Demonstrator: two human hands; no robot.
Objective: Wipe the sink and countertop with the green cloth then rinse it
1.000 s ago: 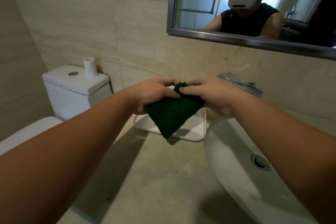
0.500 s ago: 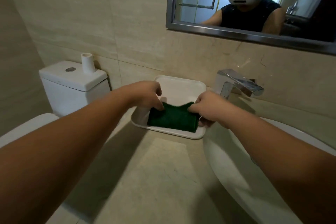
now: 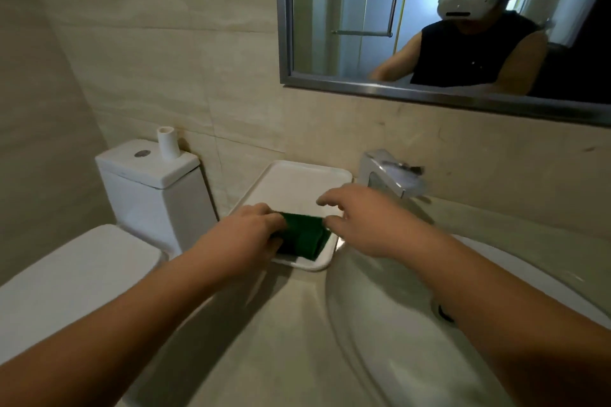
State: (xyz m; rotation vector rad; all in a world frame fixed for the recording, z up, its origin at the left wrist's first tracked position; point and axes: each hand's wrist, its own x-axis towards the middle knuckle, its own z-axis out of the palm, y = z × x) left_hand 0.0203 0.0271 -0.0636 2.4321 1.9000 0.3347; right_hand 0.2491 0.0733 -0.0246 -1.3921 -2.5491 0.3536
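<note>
The folded green cloth [image 3: 304, 236] lies in the near right corner of a white tray [image 3: 297, 182] on the beige countertop [image 3: 264, 340]. My left hand [image 3: 251, 228] rests on the cloth's left end, its fingers on the fabric. My right hand [image 3: 357, 221] hovers just right of the cloth with fingers spread and relaxed, holding nothing. The white sink basin [image 3: 396, 334] lies to the right, its drain [image 3: 444, 314] partly hidden behind my right forearm. A chrome faucet [image 3: 390, 175] stands behind the basin.
A white toilet with its tank [image 3: 148, 182] stands left of the counter, a small white roll [image 3: 168, 143] on the tank lid. A mirror [image 3: 429, 26] hangs on the tiled wall above.
The cloth went from being held up between both hands to lying folded in the tray. My right hand has let go of it and opened.
</note>
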